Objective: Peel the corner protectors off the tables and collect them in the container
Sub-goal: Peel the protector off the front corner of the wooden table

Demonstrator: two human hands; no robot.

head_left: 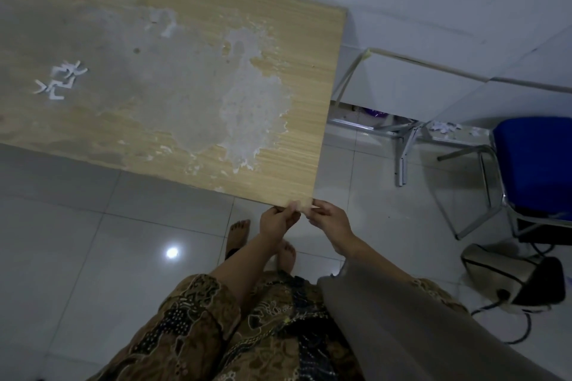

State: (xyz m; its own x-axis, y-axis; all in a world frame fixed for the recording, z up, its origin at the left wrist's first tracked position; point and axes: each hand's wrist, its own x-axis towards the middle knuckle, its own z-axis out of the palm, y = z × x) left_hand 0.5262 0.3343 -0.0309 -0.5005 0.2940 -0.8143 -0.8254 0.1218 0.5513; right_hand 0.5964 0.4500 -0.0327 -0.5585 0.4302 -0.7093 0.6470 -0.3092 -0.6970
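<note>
Pale wooden desk (185,96): at its near corner, left hand (278,221) and right hand (329,219) both pinch the translucent corner protector (305,209), fingers curled.

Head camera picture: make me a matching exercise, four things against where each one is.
Things:
1. pile of white peeled strips
2. blue padded chair
3. both hands
4. black and cream bag

Places:
A. on the floor, lower right
B. at the wooden table's near corner
C. on the tabletop, far left
D. right of the table

Pairs: 1-C, 2-D, 3-B, 4-A
</note>
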